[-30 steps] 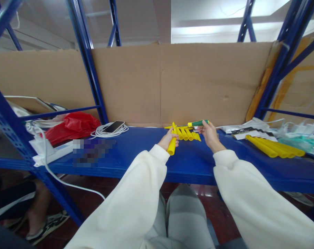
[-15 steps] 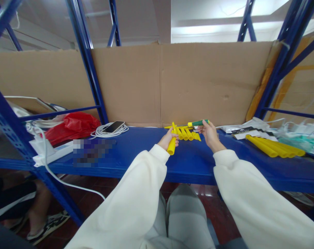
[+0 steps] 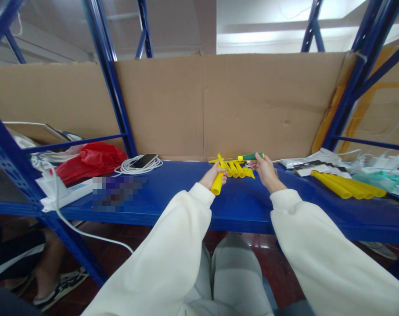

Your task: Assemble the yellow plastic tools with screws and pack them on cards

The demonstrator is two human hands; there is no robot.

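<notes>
My left hand [image 3: 213, 176] is closed around a tapered yellow plastic tube [image 3: 216, 186], its wide open end towards me and its narrow end pointing away. My right hand [image 3: 264, 169] grips a screwdriver [image 3: 251, 156] by its green and yellow handle, which lies level and points left. A thin shaft seems to run from it towards the narrow end of the tube; whether the two touch I cannot tell. Between my hands, several more yellow tapered tubes [image 3: 234, 169] lie in a row on the blue shelf [image 3: 182, 193].
Several yellow tubes [image 3: 347, 185] lie at the right, near black-and-white packaging [image 3: 318, 167] and a greenish plastic bag [image 3: 377, 177]. To the left are a phone [image 3: 145, 160] on a coiled white cable [image 3: 127, 166] and a red bag [image 3: 90, 160]. Cardboard [image 3: 245, 105] stands behind. Another person's leg [image 3: 52, 259] shows lower left.
Almost nothing differs. The screwdriver and the tube in my left hand have shifted very slightly to the left in view; both hands keep their hold.
</notes>
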